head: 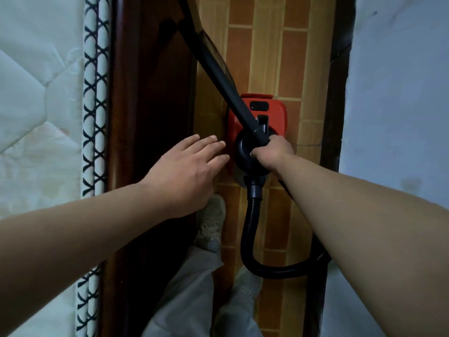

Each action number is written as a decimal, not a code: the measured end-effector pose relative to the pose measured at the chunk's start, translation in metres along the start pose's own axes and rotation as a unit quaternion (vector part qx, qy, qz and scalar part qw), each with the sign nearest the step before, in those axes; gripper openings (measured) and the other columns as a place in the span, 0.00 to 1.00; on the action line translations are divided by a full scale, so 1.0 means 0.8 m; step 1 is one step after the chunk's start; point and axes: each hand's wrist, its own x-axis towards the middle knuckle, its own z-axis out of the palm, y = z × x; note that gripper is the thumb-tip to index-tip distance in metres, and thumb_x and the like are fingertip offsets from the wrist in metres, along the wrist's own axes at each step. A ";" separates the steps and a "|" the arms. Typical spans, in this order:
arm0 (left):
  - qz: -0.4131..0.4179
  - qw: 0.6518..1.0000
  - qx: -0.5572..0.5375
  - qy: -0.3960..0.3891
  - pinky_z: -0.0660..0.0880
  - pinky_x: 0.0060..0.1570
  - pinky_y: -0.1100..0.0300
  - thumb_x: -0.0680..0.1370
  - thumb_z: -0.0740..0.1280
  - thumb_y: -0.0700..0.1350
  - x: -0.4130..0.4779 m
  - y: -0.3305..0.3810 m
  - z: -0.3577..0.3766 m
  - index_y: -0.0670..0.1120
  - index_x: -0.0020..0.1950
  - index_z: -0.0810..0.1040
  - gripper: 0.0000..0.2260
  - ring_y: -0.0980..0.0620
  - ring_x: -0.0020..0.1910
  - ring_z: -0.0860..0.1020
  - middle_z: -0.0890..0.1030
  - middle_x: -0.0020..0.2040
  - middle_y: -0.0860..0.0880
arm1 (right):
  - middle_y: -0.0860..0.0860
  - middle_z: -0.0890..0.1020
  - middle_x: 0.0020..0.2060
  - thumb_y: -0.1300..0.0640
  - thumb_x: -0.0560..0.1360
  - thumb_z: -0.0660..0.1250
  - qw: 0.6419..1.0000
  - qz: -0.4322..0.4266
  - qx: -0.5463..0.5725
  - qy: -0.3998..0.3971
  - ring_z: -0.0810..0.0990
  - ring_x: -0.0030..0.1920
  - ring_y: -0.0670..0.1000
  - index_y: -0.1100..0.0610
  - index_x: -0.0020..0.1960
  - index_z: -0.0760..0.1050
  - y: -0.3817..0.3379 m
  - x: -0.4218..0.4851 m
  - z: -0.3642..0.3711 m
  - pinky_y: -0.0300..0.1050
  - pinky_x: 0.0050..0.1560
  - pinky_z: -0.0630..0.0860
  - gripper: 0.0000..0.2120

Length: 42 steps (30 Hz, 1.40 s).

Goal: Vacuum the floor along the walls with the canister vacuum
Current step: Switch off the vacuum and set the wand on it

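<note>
We note a red plastic canister vacuum [269, 110] standing on the brown and tan tiled floor [291, 57], in the narrow strip between a dark wooden bed frame [150, 93] and a dark baseboard [335, 93] at the foot of a pale wall [401, 93]. The canister sits near the middle of the view, closer to the bed frame than to the baseboard.

The right hand [273, 150] is above the canister's round black front, with its fingers curled round the lower end of a rigid black wand tube [218, 76]. The tube runs up and to the left, out of the top of the view. We record the left hand [187, 171] as spread, fingers straight and holding nothing; its fingertips [220, 144] reach towards the canister's left side. We cannot tell whether they touch it.

A black ribbed hose [250, 227] leaves the canister's near end, loops down over the floor and passes under the right forearm.

A white quilted mattress [36, 93] with a black-and-white patterned edge band [94, 93] lies on the bed frame at left. Below the hands we see grey trouser legs [194, 288] and a pale shoe [211, 222] on the floor.
</note>
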 end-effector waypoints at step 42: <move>0.015 1.000 0.003 -0.006 0.39 0.80 0.50 0.81 0.61 0.43 0.174 -0.045 -0.185 0.46 0.83 0.41 0.37 0.49 0.81 0.37 0.39 0.83 0.46 | 0.55 0.84 0.48 0.51 0.68 0.71 0.991 -0.002 0.043 0.123 0.83 0.48 0.60 0.53 0.57 0.80 -0.162 -0.060 -0.226 0.57 0.54 0.82 0.18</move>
